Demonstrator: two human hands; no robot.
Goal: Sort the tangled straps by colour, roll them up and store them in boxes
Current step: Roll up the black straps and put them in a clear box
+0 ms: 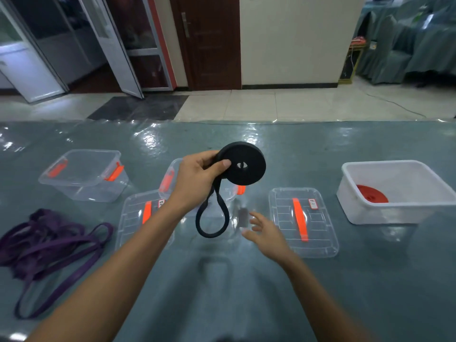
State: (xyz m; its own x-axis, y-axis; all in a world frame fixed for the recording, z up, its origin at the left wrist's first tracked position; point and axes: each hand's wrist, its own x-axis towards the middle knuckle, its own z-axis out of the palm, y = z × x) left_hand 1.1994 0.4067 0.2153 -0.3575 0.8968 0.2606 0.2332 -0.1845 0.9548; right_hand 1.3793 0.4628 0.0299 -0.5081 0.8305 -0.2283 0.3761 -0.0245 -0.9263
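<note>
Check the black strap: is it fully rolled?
Not fully: the black strap is a tight coil in the left hand, with a loose loop hanging below.

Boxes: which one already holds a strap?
The opaque white plastic box at far right: a rolled red strap lies inside. The clear orange-latched box at left shows none.

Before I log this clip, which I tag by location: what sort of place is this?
Probably a function or banquet hall: covered chairs at far right, a plastic-sheeted table, tiled floor and a wooden door.
</note>
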